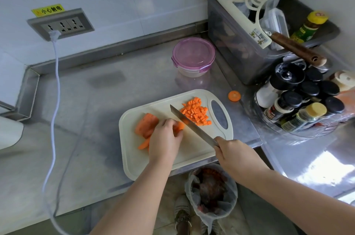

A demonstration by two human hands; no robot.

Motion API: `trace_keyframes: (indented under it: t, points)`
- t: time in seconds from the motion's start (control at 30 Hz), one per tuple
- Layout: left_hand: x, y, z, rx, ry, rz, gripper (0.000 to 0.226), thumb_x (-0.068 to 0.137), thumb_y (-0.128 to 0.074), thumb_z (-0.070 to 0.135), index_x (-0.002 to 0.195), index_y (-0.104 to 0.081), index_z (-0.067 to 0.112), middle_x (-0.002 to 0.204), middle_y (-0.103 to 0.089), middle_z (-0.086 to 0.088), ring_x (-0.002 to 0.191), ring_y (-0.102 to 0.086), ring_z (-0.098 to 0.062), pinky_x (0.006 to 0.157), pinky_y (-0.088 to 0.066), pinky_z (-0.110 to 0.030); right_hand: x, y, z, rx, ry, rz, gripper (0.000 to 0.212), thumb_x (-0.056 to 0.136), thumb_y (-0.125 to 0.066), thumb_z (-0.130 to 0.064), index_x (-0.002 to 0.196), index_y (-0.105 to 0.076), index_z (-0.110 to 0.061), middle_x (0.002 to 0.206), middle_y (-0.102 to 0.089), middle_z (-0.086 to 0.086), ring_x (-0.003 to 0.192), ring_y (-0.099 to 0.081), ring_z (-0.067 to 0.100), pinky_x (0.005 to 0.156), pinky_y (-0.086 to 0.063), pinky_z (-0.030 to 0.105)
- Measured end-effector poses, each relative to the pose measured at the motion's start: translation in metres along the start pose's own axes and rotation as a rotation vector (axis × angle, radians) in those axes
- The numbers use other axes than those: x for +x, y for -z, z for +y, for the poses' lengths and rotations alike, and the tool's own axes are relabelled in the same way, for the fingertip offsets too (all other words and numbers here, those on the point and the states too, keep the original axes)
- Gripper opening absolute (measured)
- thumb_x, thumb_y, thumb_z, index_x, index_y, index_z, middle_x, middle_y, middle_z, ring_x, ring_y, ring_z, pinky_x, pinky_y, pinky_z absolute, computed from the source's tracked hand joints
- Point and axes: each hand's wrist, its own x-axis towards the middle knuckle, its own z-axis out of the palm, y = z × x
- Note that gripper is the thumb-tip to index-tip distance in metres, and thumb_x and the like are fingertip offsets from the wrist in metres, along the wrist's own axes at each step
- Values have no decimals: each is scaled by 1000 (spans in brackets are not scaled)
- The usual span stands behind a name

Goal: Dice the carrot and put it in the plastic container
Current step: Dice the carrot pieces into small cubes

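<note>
On the table (86, 104), at the 9 o'clock side of the cutting board (138, 163), the uncut carrot pieces (147, 123) lie out of the blade's way yet within reach. Our left hand (165, 135) curls its fingers over the carrot strips (179, 126) mid-board, pinning them so they cannot roll, fingertips tucked back from the edge. The knife (189, 124) stands just beside those fingers, its tip toward 11 o'clock. Our right hand (233, 151) is wrapped around its handle at 4 o'clock of the board. The diced carrot (196, 112) is heaped at 2 o'clock, on the far side of the blade, which we judge leaves the cutting spot free. The plastic container (193, 57) waits at 12 o'clock beyond the board with its purple lid on, so it needs opening before the dice go in. A round carrot end (234, 96) lies off the board at 2 o'clock.
</note>
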Motion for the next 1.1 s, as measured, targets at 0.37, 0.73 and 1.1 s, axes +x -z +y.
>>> trace_keyframes:
  t: [0.37,0.73,1.1]
  points:
    - [-1,0,-4,62,-13,-8,14,84,-68,22,93,-67,12,94,-67,-3,88,-63,-21,65,-44,-26,0,-10,-2,-88,-5,-39,21,103,-29,-24,113,-47,-18,81,-60,4,70,-63,27,63,-54,40]
    - [1,-2,-6,64,-2,-35,10,82,-66,15,90,-67,9,94,-66,-5,86,-62,-23,65,-37,-23,7,-17,-4,-181,-51,-111,30,96,-42,-12,126,-40,-19,90,-61,3,73,-64,23,61,-56,36]
    - [2,3,-7,-51,91,-52,28,81,-72,27,105,-63,16,101,-65,3,90,-62,-14,71,-52,-26,6,-5,9,132,-85,-76,24,103,-31,-29,94,-50,-16,85,-60,5,74,-59,20,69,-52,39]
